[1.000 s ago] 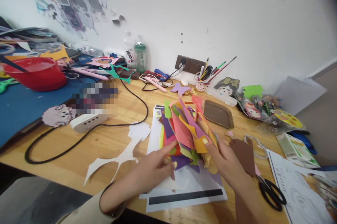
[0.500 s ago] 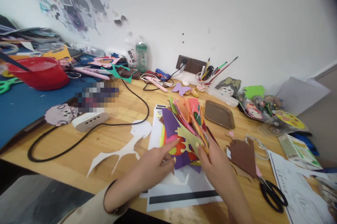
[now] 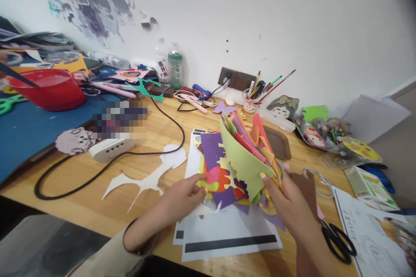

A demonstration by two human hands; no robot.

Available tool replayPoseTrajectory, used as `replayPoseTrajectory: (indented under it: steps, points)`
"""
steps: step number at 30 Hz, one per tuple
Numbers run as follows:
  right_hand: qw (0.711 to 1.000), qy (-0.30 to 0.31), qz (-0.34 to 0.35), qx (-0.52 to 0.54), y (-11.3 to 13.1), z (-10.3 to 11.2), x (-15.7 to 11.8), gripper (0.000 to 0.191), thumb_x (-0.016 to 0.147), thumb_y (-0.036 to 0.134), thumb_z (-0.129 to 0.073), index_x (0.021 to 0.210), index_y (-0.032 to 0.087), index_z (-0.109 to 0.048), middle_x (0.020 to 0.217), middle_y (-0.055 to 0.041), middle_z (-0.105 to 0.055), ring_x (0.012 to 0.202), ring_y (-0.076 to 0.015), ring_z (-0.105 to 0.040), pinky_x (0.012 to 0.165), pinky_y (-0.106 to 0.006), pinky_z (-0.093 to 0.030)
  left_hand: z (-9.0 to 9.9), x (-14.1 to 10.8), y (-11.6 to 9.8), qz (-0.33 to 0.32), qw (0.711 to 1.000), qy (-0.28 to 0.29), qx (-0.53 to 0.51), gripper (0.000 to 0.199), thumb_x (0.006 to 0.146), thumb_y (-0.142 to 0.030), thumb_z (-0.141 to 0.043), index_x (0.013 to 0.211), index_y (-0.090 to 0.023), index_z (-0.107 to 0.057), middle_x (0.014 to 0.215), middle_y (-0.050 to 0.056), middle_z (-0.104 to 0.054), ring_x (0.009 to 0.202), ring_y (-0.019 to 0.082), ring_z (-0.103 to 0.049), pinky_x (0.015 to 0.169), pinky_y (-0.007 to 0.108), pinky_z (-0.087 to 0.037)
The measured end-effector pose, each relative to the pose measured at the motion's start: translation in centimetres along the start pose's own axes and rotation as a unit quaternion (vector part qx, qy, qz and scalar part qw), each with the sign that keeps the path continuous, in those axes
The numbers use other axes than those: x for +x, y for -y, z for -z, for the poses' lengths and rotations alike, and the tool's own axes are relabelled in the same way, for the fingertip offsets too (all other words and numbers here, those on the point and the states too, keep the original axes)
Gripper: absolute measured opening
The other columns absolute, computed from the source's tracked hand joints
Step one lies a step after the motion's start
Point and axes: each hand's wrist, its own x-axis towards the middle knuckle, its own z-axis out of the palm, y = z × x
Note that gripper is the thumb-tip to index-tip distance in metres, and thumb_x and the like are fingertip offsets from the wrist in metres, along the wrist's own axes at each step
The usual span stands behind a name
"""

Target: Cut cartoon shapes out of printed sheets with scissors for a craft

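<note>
My right hand (image 3: 284,192) is closed on a thick fan of coloured foam sheets (image 3: 245,158), with a light green one in front and pink, orange and yellow ones behind. My left hand (image 3: 188,192) has its fingers bent at the left edge of a lower pile, near a yellow and pink piece (image 3: 212,177). Whether it grips that piece is hard to see. A purple sheet (image 3: 212,145) with cut edges lies in this pile. White printed paper (image 3: 232,229) with a black bar is underneath.
Black-handled scissors (image 3: 339,240) lie at the right beside a drawing sheet (image 3: 370,242). A brown tray (image 3: 281,140) sits behind the foam. White scraps (image 3: 152,179), a black cable (image 3: 156,153) and a white power strip (image 3: 112,147) are to the left. A red bowl (image 3: 53,90) stands farther left.
My right hand has moved right with the foam stack, which is lifted and fanned wider, showing the large light green sheet. My left hand has drawn back a little to the left.
</note>
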Motion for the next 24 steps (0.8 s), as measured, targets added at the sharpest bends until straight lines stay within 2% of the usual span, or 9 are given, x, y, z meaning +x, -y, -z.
replayPoseTrajectory:
  steps: [3, 5, 8, 11, 13, 17, 20, 24]
  points:
    - [1.0, -0.004, 0.0, 0.003, 0.0, 0.0, 0.0, 0.048, 0.08, 0.042, -0.041, 0.122, 0.019, -0.043, 0.088, -0.0048, -0.063, 0.077, -0.0219, -0.058, 0.069, -0.034, -0.044, -0.3, 0.1, 0.1, -0.01, 1.0, 0.013, 0.001, 0.05, 0.08, -0.032, -0.033, 0.128, -0.017, -0.038, 0.064, -0.001, -0.061, 0.05, 0.013, -0.048, 0.046, 0.021, -0.033]
    - [1.0, -0.002, 0.001, 0.009, -0.1, 0.0, 0.0, 0.049, 0.08, 0.041, -0.041, 0.123, 0.019, -0.042, 0.089, -0.0049, -0.063, 0.073, -0.0213, -0.058, 0.066, -0.033, -0.045, -0.3, 0.0, 0.3, -0.012, 1.0, -0.004, 0.023, 0.053, 0.08, -0.031, -0.034, 0.131, -0.018, -0.034, 0.062, -0.001, -0.06, 0.053, 0.014, -0.049, 0.049, 0.022, -0.032]
    - [0.999, 0.008, 0.025, 0.021, -0.2, -0.1, 0.0, 0.048, 0.08, 0.039, -0.042, 0.124, 0.018, -0.042, 0.089, -0.0058, -0.064, 0.07, -0.0208, -0.059, 0.066, -0.032, -0.046, 0.0, -0.3, 0.3, -0.006, 0.997, -0.045, 0.067, 0.046, 0.079, -0.031, -0.035, 0.123, -0.02, -0.045, 0.065, 0.002, -0.06, 0.06, 0.018, -0.052, 0.055, 0.026, -0.032]
    - [0.999, 0.008, 0.036, 0.016, 0.0, -0.3, -0.1, 0.047, 0.081, 0.04, -0.042, 0.123, 0.019, -0.044, 0.095, -0.0065, -0.064, 0.082, -0.0226, -0.06, 0.071, -0.033, -0.047, 0.5, -0.5, -0.2, -0.004, 0.993, -0.073, 0.089, 0.036, 0.08, -0.032, -0.035, 0.107, -0.02, -0.056, 0.065, 0.003, -0.059, 0.061, 0.019, -0.053, 0.055, 0.026, -0.03]
    - [0.999, 0.009, 0.039, 0.002, 0.2, -0.4, -0.2, 0.048, 0.082, 0.044, -0.039, 0.123, 0.019, -0.044, 0.104, -0.0075, -0.062, 0.094, -0.0243, -0.057, 0.079, -0.036, -0.044, 0.9, -0.4, -0.6, -0.013, 0.992, -0.09, 0.088, 0.034, 0.082, -0.033, -0.034, 0.105, -0.02, -0.054, 0.061, 0.001, -0.057, 0.058, 0.018, -0.051, 0.054, 0.025, -0.029]
    - [0.997, 0.001, 0.075, 0.002, 0.2, -0.6, -0.2, 0.05, 0.085, 0.048, -0.034, 0.123, 0.018, -0.046, 0.12, -0.0078, -0.054, 0.117, -0.0243, -0.041, 0.098, -0.039, -0.03, 1.6, 0.0, -1.1, -0.036, 0.99, -0.115, 0.075, 0.032, 0.084, -0.034, -0.032, 0.108, -0.021, -0.048, 0.063, -0.002, -0.06, 0.057, 0.016, -0.051, 0.055, 0.024, -0.032]
    - [0.996, 0.007, 0.09, -0.015, 0.0, -0.7, -0.2, 0.05, 0.085, 0.046, -0.033, 0.123, 0.017, -0.047, 0.117, -0.0081, -0.056, 0.115, -0.0239, -0.044, 0.098, -0.038, -0.031, 1.9, 0.2, -0.9, -0.042, 0.989, -0.117, 0.074, 0.03, 0.085, -0.033, -0.031, 0.108, -0.021, -0.046, 0.073, -0.002, -0.066, 0.059, 0.015, -0.053, 0.06, 0.024, -0.035]
    - [0.995, 0.001, 0.09, -0.044, 0.1, -0.9, -0.3, 0.047, 0.087, 0.043, -0.03, 0.123, 0.018, -0.047, 0.11, -0.0077, -0.059, 0.109, -0.0248, -0.05, 0.092, -0.039, -0.038, 2.0, -0.1, -0.5, -0.016, 0.984, -0.14, 0.105, 0.026, 0.084, -0.034, -0.032, 0.089, -0.02, -0.053, 0.072, 0.002, -0.064, 0.066, 0.018, -0.055, 0.058, 0.025, -0.034]
